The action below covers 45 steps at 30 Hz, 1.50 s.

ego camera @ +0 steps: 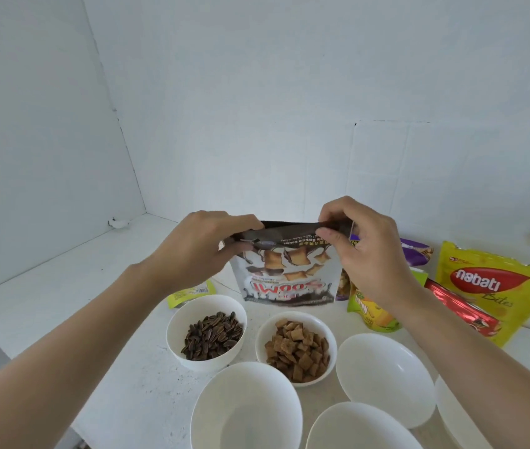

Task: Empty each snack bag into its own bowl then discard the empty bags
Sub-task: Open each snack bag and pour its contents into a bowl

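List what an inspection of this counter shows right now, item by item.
Surface: white counter, speckled near the front.
Job's things: bowl of seeds; bowl of brown biscuits; three empty bowls; fourth bowl, partly hidden; brown-and-white bag, print upside down, behind the filled bowls; yellow bag, red pack, green bag and purple bag at right; small yellow-green bag at left.
Clutter: small white scrap at the wall's foot.
Hands: left hand and right hand each pinch the brown-and-white bag's top edge.
Cables: nothing seen.
Surroundings: white tiled walls meeting in a corner.
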Each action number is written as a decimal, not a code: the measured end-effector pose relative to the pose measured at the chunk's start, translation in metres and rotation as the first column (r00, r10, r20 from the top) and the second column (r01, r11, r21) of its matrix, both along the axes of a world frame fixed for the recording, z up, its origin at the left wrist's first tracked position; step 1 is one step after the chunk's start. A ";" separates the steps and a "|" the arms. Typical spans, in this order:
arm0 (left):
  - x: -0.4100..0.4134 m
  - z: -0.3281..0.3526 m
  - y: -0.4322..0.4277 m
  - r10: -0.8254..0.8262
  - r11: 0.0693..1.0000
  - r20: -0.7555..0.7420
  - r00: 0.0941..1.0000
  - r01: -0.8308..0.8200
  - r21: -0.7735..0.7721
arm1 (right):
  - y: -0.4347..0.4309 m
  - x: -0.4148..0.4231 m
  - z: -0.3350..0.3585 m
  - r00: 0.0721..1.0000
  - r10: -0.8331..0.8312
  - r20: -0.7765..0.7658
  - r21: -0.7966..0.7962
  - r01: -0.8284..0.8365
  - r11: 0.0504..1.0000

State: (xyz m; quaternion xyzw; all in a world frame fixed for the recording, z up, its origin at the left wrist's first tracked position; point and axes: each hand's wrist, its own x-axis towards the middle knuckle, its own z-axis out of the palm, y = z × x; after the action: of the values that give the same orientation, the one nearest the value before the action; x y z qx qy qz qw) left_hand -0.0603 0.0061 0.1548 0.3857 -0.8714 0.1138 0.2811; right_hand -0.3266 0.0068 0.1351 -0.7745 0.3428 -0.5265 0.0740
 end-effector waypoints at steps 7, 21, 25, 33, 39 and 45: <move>0.013 -0.003 0.012 0.110 0.989 -0.246 0.963 -0.081 0.126 | -0.004 0.001 -0.002 0.998 -0.043 -0.054 0.045 0.045 0.998; 0.030 -0.009 0.025 0.375 0.838 -0.659 0.652 0.065 0.541 | -0.009 0.032 -0.015 0.947 -0.023 0.321 0.287 -0.074 0.955; 0.041 -0.020 0.026 0.423 0.733 -0.813 0.399 0.377 0.567 | -0.008 0.042 -0.028 0.893 -0.001 0.450 0.395 -0.198 0.897; 0.058 -0.070 -0.004 0.554 0.737 -0.780 0.289 0.264 0.622 | -0.044 0.063 -0.075 0.892 -0.202 0.404 0.538 -0.053 0.842; 0.071 -0.087 -0.046 0.610 0.711 -0.739 0.288 0.214 0.670 | -0.095 0.093 -0.091 0.883 -0.265 0.386 0.593 -0.017 0.805; 0.088 -0.112 -0.115 0.666 0.613 -0.588 0.459 0.113 0.782 | -0.147 0.115 -0.103 0.914 -0.377 0.148 0.693 0.177 0.699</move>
State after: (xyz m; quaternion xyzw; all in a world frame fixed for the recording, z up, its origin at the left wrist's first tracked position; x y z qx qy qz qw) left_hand 0.0279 -0.1090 0.0431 0.6184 -0.4956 -0.3989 0.4614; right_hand -0.2117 -0.1400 0.0319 -0.5530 0.6075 -0.4775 0.3117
